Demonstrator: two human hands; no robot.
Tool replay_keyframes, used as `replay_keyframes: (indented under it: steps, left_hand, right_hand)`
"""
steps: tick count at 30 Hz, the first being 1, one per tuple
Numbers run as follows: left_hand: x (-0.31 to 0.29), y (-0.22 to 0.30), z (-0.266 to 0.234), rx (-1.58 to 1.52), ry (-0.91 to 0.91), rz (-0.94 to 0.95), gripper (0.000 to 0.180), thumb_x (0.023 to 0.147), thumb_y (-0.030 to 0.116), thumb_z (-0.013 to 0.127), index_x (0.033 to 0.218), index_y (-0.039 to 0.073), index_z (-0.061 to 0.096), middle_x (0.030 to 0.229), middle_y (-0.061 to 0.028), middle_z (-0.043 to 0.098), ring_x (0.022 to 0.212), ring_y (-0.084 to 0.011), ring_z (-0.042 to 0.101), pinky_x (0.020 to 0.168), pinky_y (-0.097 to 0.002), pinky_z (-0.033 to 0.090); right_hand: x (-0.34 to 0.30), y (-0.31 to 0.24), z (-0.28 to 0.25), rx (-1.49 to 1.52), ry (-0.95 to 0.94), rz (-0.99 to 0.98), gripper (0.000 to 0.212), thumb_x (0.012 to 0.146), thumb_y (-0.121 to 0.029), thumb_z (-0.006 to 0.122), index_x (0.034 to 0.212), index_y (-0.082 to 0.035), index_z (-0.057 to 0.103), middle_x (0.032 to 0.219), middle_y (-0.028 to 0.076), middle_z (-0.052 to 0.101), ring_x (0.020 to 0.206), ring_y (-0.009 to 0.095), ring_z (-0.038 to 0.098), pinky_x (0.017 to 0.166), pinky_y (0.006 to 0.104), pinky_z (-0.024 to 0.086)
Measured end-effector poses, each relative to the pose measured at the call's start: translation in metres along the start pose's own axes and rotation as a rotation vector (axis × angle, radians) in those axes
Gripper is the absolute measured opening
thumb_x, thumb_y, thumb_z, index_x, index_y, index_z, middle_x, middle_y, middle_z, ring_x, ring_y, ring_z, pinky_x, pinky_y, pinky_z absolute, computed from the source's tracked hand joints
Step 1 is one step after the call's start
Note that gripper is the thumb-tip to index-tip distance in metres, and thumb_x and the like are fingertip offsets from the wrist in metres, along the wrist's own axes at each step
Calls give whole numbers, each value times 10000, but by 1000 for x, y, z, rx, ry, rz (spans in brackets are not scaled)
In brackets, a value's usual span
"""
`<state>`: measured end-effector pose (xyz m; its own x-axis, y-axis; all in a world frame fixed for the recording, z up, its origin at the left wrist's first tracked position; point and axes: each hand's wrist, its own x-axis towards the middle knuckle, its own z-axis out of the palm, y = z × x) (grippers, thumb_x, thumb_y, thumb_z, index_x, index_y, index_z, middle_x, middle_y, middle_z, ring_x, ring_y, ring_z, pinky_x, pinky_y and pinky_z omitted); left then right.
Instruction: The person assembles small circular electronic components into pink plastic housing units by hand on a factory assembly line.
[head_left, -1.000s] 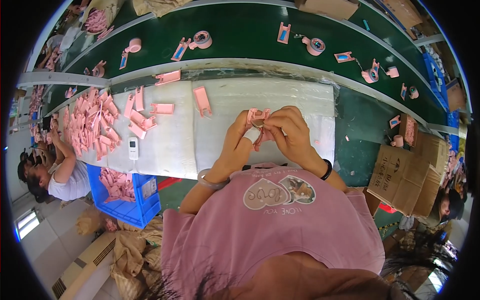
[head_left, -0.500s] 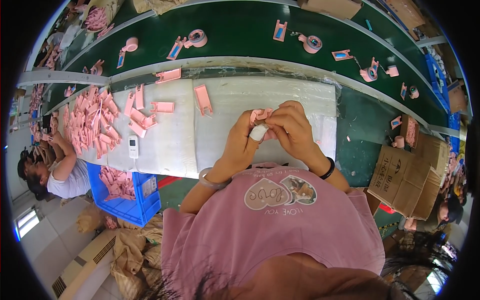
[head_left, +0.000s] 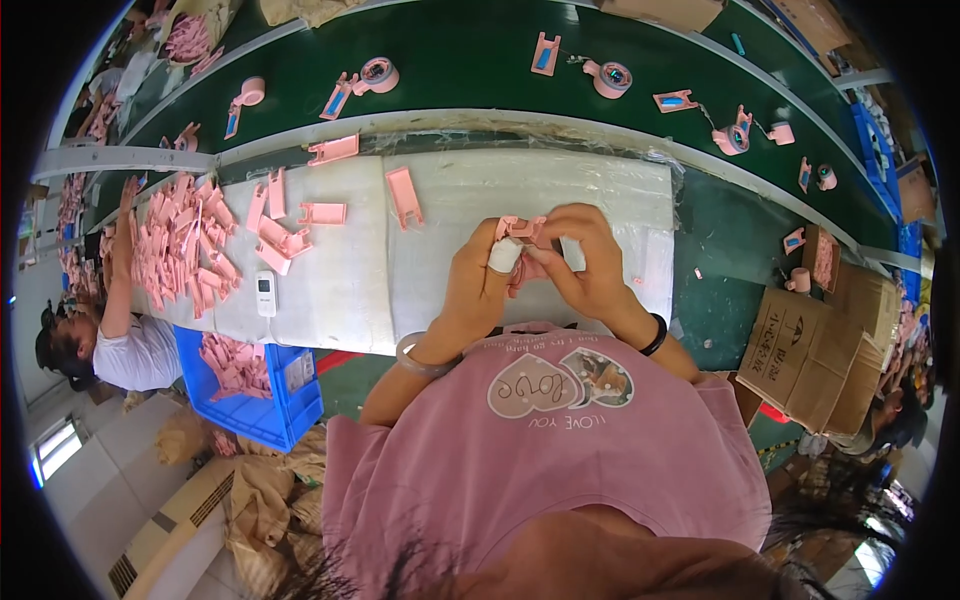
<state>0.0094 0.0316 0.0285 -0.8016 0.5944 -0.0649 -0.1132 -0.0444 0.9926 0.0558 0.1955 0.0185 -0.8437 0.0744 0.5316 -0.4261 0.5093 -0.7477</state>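
Close in front of my chest, both hands hold a pink plastic housing (head_left: 520,229), its notched end showing above the fingers. My left hand (head_left: 477,277) pinches its left side; a white wrapping covers the thumb. On the other side, my right hand (head_left: 592,262) grips the part with curled fingers, and a white patch shows at one of them. The palms and fingers hide much of the piece. A single pink housing (head_left: 404,197) lies on the white-covered table (head_left: 450,185), left of my hands and farther off.
A heap of pink housings (head_left: 180,245) covers the table's left end, beside a small white device (head_left: 265,293). A blue bin (head_left: 300,425) of pink parts stands below. Beyond runs a green conveyor (head_left: 450,60) with pink assemblies. Cardboard boxes (head_left: 800,345) stand right; a co-worker (head_left: 130,340) sits left.
My fingers have shifted around the pink housing, which is turned so its notched end shows more. The assemblies on the conveyor have moved slightly left. The co-worker's arm now stretches out toward the conveyor.
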Motion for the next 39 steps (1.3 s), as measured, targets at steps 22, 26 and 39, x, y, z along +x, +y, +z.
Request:
replay_keyframes:
  steps: [22,26,39]
  left_hand:
    - [2,-5,-7,-85,125,-150,239,904,209,582,1037,16,532,928,-102,629,789,-182,648,663,-298,560]
    - [2,-10,-10,-64,136,-139,243,905,208,579,1040,12,529,931,-108,628,798,-195,651,649,-309,569]
    - [7,-15,-14,-82,90,-194,224,891,197,606,1006,9,566,921,-92,642,783,-184,654,665,-287,540]
  right_hand:
    - [15,-14,-25,-160,22,245,539,634,-116,783,1136,-115,586,1127,100,508,1000,265,547,821,330,477]
    - [17,-15,-26,-177,21,242,545,632,-111,778,1143,-126,590,1119,95,508,995,253,548,823,326,478]
    - [13,-6,-25,-200,18,272,587,647,-216,780,1130,-75,479,1099,126,537,1035,316,519,803,388,482]
